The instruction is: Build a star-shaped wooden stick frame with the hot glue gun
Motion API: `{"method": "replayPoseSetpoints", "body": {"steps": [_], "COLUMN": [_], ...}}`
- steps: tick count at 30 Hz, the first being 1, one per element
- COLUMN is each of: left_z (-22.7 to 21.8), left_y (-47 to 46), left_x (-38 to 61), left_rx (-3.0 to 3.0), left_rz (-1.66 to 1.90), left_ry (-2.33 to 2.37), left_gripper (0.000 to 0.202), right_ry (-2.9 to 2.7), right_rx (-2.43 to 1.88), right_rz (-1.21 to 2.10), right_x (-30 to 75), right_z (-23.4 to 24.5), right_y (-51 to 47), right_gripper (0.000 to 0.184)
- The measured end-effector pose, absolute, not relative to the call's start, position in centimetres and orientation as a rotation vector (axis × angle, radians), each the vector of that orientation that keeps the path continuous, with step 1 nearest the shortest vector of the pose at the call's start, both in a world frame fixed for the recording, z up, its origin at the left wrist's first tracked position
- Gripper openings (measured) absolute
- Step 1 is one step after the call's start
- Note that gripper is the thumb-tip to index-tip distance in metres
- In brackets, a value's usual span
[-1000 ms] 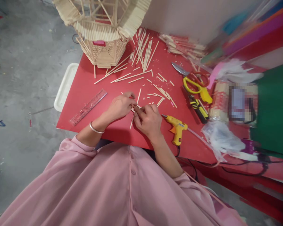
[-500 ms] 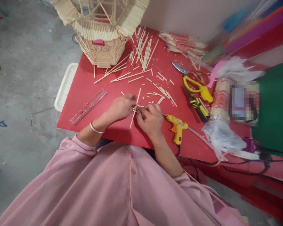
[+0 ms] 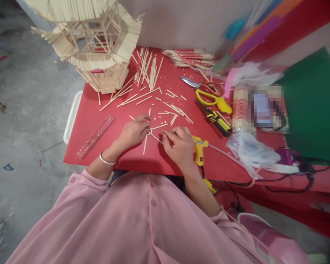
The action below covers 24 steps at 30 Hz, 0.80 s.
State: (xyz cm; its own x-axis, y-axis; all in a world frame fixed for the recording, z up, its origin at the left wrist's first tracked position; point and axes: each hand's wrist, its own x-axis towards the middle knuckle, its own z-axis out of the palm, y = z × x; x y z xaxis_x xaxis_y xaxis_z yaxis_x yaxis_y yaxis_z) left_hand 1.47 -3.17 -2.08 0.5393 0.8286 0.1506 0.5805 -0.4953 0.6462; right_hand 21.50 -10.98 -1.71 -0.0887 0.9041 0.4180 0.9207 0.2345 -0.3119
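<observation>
Fingers (image 3: 171,134) of the right hand (image 3: 180,146) are curling in and pinching the near end of a thin stick (image 3: 156,138), which is angling up and left across the red table (image 3: 132,158). At its far tip, the left hand (image 3: 132,133) is closing its fingertips (image 3: 144,126) on a small crossed-stick joint (image 3: 150,130). So both hands are gripping, knuckles up, low over the table's near half and just apart from each other. A silver bangle (image 3: 107,160) is sitting on the left wrist.

Below the joint, another loose stick (image 3: 145,145) is lying flat, pointing toward the person. Just right of the right hand, touching or nearly so, a yellow glue gun (image 3: 198,151) is resting on its side with its cord trailing off the near edge. Out to the left, a clear ruler (image 3: 95,136) is lying slantwise near the table's edge.

Further back, short offcuts (image 3: 173,111) are scattering across the middle. To the right, a yellow-and-black utility knife (image 3: 217,123) is lying beside yellow-handled scissors (image 3: 210,96), and a crumpled plastic bag (image 3: 250,152) is slumping near them. Beyond, long sticks (image 3: 149,70) are piling up. At the far left corner, a tall stick-built model (image 3: 95,47) is standing.
</observation>
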Motion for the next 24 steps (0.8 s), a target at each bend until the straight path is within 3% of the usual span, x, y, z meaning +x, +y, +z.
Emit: {"method": "replayPoseSetpoints", "body": {"steps": [5,12,17,24], "left_z": [-1.1,-2.6,-3.7,-2.4], "left_y": [-1.1,5.0,6.9,6.2], "left_x": [2.3,6.4,7.9,7.6], "left_rx": [1.922,2.161,2.358,2.396], "left_rz": [0.666,0.575,0.456,0.478], "left_ry": [1.233,1.328,1.286,1.292], "left_gripper": [0.013,0.010,0.008,0.014], "right_ry": [-1.823,-1.597,-1.484,-1.444], "right_rx": [-1.898,-2.222,-2.238,-2.154], "right_rz": [-0.069,-0.022,0.147,-0.062], "right_x": [26.0,30.4,30.7,34.3], "right_z": [-1.6,-2.6,-3.2,-2.5], "right_y": [-13.3,-17.0,-18.5,-16.8], "right_gripper": [0.029,0.025,0.025,0.025]}}
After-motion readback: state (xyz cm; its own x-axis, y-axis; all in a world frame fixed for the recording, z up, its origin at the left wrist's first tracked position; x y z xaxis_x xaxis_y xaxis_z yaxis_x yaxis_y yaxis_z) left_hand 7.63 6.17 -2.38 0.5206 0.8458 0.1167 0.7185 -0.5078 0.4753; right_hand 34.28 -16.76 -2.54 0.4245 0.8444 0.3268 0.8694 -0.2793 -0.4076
